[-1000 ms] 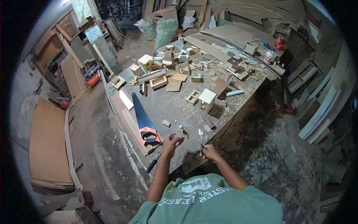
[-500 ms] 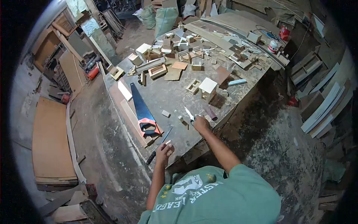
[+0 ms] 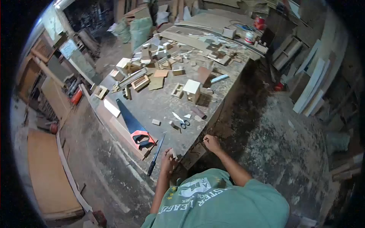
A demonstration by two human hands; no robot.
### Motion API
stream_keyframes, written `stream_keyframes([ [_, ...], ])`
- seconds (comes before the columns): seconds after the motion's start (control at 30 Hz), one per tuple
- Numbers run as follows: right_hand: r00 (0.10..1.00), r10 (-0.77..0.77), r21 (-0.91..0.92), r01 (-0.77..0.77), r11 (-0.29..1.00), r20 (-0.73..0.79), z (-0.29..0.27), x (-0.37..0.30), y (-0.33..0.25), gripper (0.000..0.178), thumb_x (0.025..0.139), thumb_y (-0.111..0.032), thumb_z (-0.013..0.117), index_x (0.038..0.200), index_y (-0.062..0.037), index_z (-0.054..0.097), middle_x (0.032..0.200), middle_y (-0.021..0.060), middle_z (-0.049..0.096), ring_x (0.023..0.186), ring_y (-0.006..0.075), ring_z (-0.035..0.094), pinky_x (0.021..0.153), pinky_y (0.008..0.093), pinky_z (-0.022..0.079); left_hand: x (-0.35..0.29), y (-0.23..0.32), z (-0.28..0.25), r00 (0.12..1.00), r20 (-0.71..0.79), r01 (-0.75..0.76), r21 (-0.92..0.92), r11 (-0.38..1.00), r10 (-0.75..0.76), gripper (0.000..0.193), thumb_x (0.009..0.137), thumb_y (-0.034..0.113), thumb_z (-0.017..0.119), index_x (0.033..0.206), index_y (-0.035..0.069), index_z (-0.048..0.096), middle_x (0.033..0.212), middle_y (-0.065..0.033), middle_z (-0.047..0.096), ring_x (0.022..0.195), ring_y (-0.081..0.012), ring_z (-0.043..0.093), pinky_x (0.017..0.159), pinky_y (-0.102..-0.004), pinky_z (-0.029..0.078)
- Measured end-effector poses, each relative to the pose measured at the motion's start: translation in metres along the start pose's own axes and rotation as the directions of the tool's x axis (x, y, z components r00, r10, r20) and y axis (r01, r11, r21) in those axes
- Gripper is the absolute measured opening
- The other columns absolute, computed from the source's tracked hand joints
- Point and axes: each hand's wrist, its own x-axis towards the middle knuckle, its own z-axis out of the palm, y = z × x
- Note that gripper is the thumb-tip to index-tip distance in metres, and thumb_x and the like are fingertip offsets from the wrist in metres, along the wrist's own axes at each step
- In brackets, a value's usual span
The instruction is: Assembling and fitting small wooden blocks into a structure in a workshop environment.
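Note:
My left hand [image 3: 167, 162] is closed around a small pale wooden piece [image 3: 174, 153] at the table's near edge. Just off that edge, my right hand [image 3: 211, 143] has its fingers curled in; whatever is in them, if anything, is hidden. Scissors [image 3: 184, 124] with dark handles lie on the tabletop, blades partly apart, beside a small white scrap [image 3: 187, 116]. A narrow file-like tool with a black handle [image 3: 151, 167] rests left of my left hand. Beyond it lies a handsaw [image 3: 130, 121] with a red and black handle.
Small wooden blocks [image 3: 156, 122] and a little white-topped wooden frame [image 3: 192, 90] stand mid-table [image 3: 146, 100]. Several wooden boxes and offcuts [image 3: 140, 82] crowd the far side. Boards [image 3: 312, 89] lean at the right, and a large sheet [image 3: 51, 171] at the left.
My right hand has let go of the scissors, which now lie on the table, and has drawn back toward me past the edge. The view has shifted, moving the scene leftward.

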Motion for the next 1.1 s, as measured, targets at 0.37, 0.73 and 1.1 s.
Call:
stream_keyframes([
  [0.37, 0.938, 0.298, 0.029, -0.298, 0.954, -0.178, -0.094, -0.071, 0.047, 0.024, 0.083, -0.023, 0.070, 0.073, -0.0026, 0.062, 0.064, 0.0109, 0.061, 0.056, 0.0234, 0.058, 0.054, 0.0361, 0.045, 0.036, -0.043, 0.069, 0.964, 0.184, 0.167, 0.133, 0.977, -0.190, 0.026, 0.090, 0.011, 0.057, 0.115, 0.009, 0.053, 0.092, -0.0040, 0.059, 0.078, -0.0161, 0.058, 0.063, -0.0284, 0.048],
  [0.73, 0.979, 0.189, 0.215, -0.169, 0.962, -0.076, -0.201, -0.006, 0.122, 0.014, 0.083, -0.013, 0.069, 0.081, -0.0001, 0.063, 0.075, 0.0094, 0.063, 0.072, 0.0199, 0.062, 0.067, 0.0330, 0.049, 0.122, -0.063, 0.209, 0.977, 0.004, 0.211, -0.137, 0.968, -0.212, 0.028, 0.093, 0.027, 0.046, 0.114, 0.013, 0.057, 0.084, -0.0031, 0.055, 0.073, -0.0176, 0.053, 0.068, -0.0335, 0.047],
  [1.1, 0.948, 0.317, 0.185, -0.312, 0.932, 0.001, -0.329, 0.084, 0.197, 0.016, 0.080, -0.016, 0.076, 0.080, -0.0012, 0.070, 0.073, 0.0076, 0.066, 0.060, 0.0166, 0.060, 0.058, 0.0327, 0.048, 0.151, -0.031, 0.310, 0.961, -0.179, -0.193, 0.116, 0.974, 0.212, 0.029, 0.086, 0.020, 0.056, 0.114, 0.009, 0.052, 0.074, 0.0005, 0.050, 0.060, -0.0093, 0.046, 0.051, -0.0246, 0.037],
])
